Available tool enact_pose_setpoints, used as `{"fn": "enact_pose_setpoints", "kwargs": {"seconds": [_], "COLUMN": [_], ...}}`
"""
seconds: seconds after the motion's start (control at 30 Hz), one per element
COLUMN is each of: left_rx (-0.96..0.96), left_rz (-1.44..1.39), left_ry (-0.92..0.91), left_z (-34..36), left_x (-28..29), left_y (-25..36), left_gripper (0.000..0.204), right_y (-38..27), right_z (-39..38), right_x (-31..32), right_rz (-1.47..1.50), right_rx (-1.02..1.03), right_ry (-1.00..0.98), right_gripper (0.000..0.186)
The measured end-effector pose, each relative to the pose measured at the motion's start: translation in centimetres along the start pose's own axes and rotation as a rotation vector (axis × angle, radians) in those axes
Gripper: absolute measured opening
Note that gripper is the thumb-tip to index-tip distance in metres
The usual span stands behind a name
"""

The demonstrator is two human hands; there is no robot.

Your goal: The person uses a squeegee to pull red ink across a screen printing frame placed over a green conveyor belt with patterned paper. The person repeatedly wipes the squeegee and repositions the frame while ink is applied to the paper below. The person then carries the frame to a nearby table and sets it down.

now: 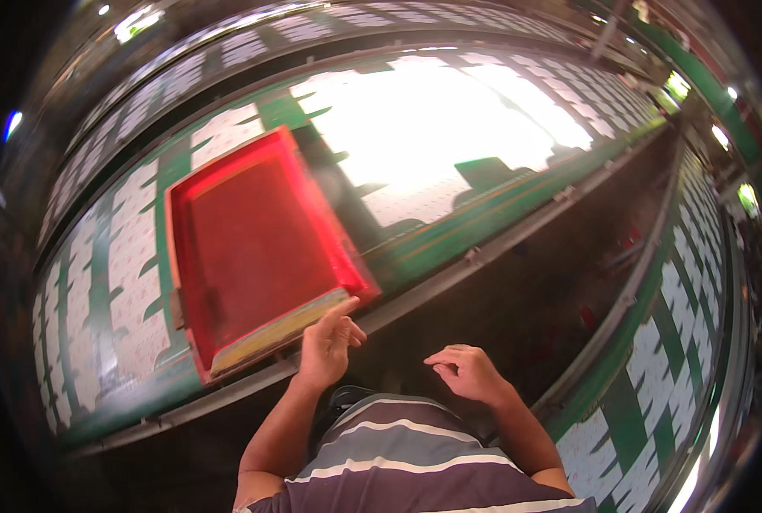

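A red screen-printing frame point(253, 244) with a dark red mesh lies tilted across the long green table point(415, 248) at the left. A yellowish strip point(283, 329) runs along its near inner side. Beside the frame's near right corner is my left hand point(330, 342), index finger stretched out and the other fingers loosely bent. It seems to hold nothing; whether the fingertip touches the frame, I cannot tell. My right hand point(468, 373) hangs in the air in front of my body, its fingers loosely bent and apart from the thumb, with nothing visible in it.
White patterned cut pieces point(133, 265) lie in rows along the table, under strong glare at the middle. A metal rail point(475, 256) edges its near side. Across a dark aisle point(552, 282) at the right stands another green table point(637, 410) with white pieces.
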State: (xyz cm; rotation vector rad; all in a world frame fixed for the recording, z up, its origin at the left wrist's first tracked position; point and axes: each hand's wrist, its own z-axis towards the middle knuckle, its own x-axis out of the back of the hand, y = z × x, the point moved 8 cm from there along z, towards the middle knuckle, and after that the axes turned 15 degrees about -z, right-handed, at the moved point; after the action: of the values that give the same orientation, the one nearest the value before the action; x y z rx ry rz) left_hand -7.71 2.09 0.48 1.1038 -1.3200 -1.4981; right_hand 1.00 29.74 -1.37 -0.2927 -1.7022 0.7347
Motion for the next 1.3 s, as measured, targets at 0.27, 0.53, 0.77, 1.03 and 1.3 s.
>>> {"fn": "enact_pose_setpoints", "kwargs": {"seconds": [0.27, 0.53, 0.77, 1.03, 1.3], "left_rx": [-0.272, 0.127, 0.179, 0.092, -0.041], "left_rz": [0.468, 0.608, 0.398, 0.246, 0.036], "left_ry": [0.913, 1.280, 1.147, 1.139, 1.090], "left_z": [-7.1, -10.0, -7.3, -4.0, 4.4], "left_x": [27.2, 46.9, 49.0, 49.6, 40.3], "left_y": [-1.0, -10.8, -11.6, -5.0, -4.8], "left_gripper": [0.059, 0.073, 0.039, 0.032, 0.036], "right_y": [-5.1, -0.6, -0.4, -1.1, 7.0], "right_z": [13.2, 25.7, 29.6, 30.9, 31.7], "right_x": [-2.8, -6.3, -7.4, -6.6, 2.6], "right_rz": [-0.149, -0.267, -0.226, -0.154, -0.091], "right_rx": [0.273, -0.025, -0.122, -0.159, -0.158], "right_ry": [0.244, 0.277, 0.238, 0.313, 0.430], "right_gripper": [0.043, 0.055, 0.067, 0.063, 0.055]}}
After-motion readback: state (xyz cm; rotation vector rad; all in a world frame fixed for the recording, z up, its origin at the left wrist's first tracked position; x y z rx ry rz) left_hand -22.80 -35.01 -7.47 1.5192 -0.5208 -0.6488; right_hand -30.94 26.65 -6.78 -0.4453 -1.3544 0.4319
